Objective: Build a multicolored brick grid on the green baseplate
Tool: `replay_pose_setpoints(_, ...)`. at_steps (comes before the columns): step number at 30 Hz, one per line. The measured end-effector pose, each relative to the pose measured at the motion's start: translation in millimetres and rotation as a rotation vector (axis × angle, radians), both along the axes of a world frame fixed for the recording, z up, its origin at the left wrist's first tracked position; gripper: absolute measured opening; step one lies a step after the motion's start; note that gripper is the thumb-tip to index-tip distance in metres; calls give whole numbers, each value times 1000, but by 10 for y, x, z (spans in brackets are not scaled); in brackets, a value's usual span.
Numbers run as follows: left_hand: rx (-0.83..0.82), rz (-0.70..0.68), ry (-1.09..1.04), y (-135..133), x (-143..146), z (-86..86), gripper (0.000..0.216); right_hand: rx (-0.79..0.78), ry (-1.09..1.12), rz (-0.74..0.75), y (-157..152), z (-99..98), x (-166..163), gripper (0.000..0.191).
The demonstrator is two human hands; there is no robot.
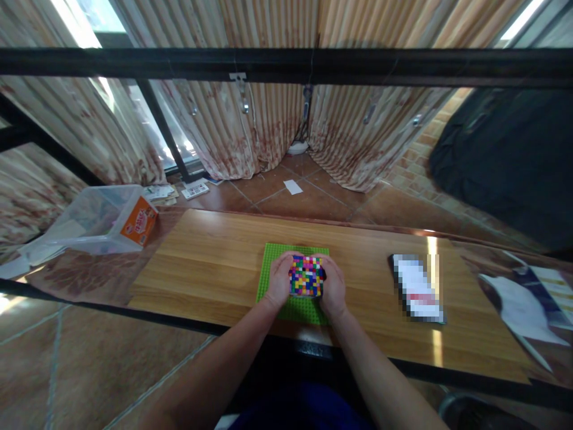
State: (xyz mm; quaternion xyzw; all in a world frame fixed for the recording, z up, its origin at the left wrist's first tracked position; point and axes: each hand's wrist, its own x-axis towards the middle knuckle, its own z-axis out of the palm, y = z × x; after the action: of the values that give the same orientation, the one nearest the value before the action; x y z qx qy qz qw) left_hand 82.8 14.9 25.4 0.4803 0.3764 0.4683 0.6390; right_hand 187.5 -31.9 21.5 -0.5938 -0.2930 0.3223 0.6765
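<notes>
Colourful block (307,276), gripped by both hands (280,280), partly hides the green baseplate (301,310), phone (417,289) at right.

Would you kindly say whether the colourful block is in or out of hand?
In: the left hand and right hand clasp opposite sides of the colourful block; whether it touches the green baseplate, I cannot tell.

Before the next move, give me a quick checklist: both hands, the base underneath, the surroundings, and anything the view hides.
1. Left hand on the multicoloured block: ok, gripping its left side.
2. Right hand on the block: ok, gripping its right side.
3. Green baseplate beneath the hands: ok, flat on the table.
4. Phone apart from the hands: ok, off to the right.
5. Block touching the baseplate: cannot tell.
6. Block's underside: cannot tell, hidden.
</notes>
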Motion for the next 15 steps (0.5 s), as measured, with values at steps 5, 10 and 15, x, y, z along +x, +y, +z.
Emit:
replay_pose_setpoints(5,9,-4,2,6,4,-10,24,6,49,8,13,-40,-1,24)
replay_pose_setpoints(10,54,-18,40,28,-19,-39,26,6,-12,-2,-16,-12,13,26)
replay_pose_setpoints(15,51,-9,82,33,-39,-52,31,-37,-54,14,-38,-6,15,39)
